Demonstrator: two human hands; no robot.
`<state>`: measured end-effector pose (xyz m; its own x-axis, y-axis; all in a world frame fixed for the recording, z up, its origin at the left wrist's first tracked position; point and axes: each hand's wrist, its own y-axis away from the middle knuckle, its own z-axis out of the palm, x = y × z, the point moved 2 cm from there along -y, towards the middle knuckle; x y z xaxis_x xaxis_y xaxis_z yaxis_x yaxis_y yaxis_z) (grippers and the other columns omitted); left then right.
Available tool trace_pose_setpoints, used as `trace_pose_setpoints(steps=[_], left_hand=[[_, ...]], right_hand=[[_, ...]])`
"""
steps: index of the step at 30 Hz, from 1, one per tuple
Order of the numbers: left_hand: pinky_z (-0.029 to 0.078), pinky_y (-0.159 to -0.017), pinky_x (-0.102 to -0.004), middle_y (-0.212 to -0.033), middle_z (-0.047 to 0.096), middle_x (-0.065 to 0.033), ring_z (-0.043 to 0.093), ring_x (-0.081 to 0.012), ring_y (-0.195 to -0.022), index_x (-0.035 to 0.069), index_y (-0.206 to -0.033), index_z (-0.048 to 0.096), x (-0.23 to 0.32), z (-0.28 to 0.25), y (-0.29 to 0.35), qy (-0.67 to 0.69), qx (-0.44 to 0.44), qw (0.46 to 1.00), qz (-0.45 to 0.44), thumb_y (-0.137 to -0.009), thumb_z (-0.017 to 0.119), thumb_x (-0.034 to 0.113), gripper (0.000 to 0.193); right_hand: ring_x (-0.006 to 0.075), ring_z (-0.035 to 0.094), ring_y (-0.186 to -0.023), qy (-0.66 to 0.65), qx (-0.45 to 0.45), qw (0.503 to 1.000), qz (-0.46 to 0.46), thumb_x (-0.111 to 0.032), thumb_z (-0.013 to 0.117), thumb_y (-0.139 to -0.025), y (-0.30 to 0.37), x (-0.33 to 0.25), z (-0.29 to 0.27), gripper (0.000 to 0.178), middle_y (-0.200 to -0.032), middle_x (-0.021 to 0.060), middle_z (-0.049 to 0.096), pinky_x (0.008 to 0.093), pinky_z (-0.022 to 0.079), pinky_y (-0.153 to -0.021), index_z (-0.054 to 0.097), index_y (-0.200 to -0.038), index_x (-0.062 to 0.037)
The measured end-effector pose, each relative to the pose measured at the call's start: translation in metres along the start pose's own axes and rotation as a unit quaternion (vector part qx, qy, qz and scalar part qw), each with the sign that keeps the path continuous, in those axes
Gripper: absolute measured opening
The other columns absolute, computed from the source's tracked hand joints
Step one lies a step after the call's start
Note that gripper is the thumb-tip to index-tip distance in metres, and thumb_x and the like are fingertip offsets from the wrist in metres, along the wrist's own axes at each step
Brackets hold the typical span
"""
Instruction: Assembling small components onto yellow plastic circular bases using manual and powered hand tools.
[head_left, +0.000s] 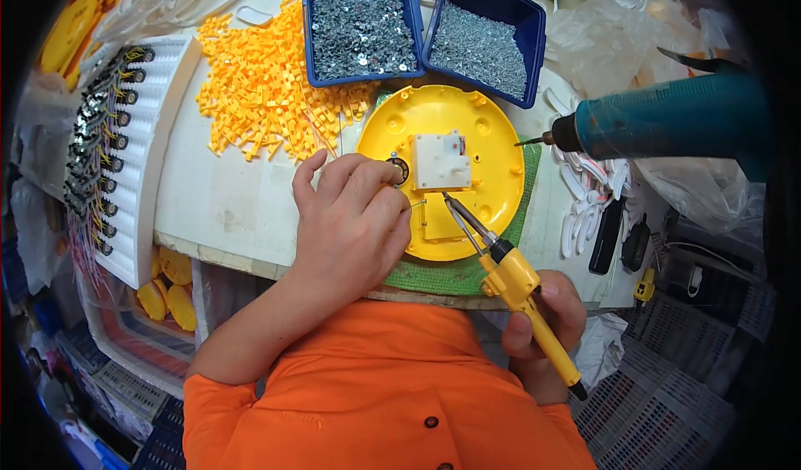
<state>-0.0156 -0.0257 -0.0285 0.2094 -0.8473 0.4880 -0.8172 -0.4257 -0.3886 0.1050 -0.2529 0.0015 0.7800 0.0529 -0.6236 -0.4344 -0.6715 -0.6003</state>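
Note:
A round yellow plastic shell [499, 149] lies on a green mat [400, 278]. A white box-shaped unit [440, 160] sits in its middle, with a rectangular yellow battery-box-like part [446, 218] below it. My left hand [350, 220] lies over the shell's left edge, its fingertips pinched on a thin wire beside a small black round part [400, 168], which they partly cover. My right hand [557, 313] grips a yellow soldering gun [517, 280] from the right. The gun's dark tip is at the gap between the white unit and the yellow part.
Two blue bins, one of washers [363, 32] and one of screws [480, 49], stand at the back. Small yellow pieces [259, 78] are heaped at left, near a white foam tray [150, 153] of wired parts. A teal power screwdriver [667, 118] juts in from the right, above white curved pieces [580, 220].

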Motion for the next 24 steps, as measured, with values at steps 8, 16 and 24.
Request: trace_pose_setpoints(steps=[8, 16, 24], left_hand=[[0.028, -0.112, -0.0531, -0.111, 0.064, -0.0001, 0.056, -0.023, -0.116, 0.013, -0.086, 0.064, -0.002, -0.001, 0.002, -0.01, -0.003, 1.0, 0.004, -0.078, 0.075, 0.015, 0.014], [0.043, -0.097, -0.046, -0.105, 0.066, -0.004, 0.062, -0.0264, -0.102, 0.01, -0.094, 0.069, -0.033, -0.055, -0.018, 0.034, 0.018, 0.999, -0.012, -0.082, 0.081, 0.019, 0.019], [0.047, -0.079, -0.0386, -0.093, 0.065, -0.0034, 0.063, -0.0251, -0.089, 0.011, -0.094, 0.072, -0.054, -0.064, -0.023, 0.008, -0.13, 0.986, 0.101, -0.079, 0.077, 0.01, 0.016]], right_hand=[[0.0239, 0.064, -0.058, -0.006, 0.009, 1.0, 0.007, -0.022, 0.073, -0.089, 0.001, 0.001, -0.001, 0.04, -0.075, 0.0117, 0.066, 0.0348, 0.053, -0.053, 0.055, -0.119, -0.0021], [0.0244, 0.063, -0.06, -0.008, 0.019, 1.0, 0.02, -0.025, 0.073, -0.091, 0.0, 0.0, -0.004, 0.042, -0.075, 0.0119, 0.065, 0.0355, 0.053, -0.055, 0.054, -0.121, -0.0028], [0.0249, 0.063, -0.061, -0.008, 0.018, 1.0, 0.019, -0.025, 0.072, -0.092, -0.002, 0.0, -0.004, 0.042, -0.075, 0.012, 0.066, 0.0353, 0.053, -0.056, 0.053, -0.122, -0.0033]])
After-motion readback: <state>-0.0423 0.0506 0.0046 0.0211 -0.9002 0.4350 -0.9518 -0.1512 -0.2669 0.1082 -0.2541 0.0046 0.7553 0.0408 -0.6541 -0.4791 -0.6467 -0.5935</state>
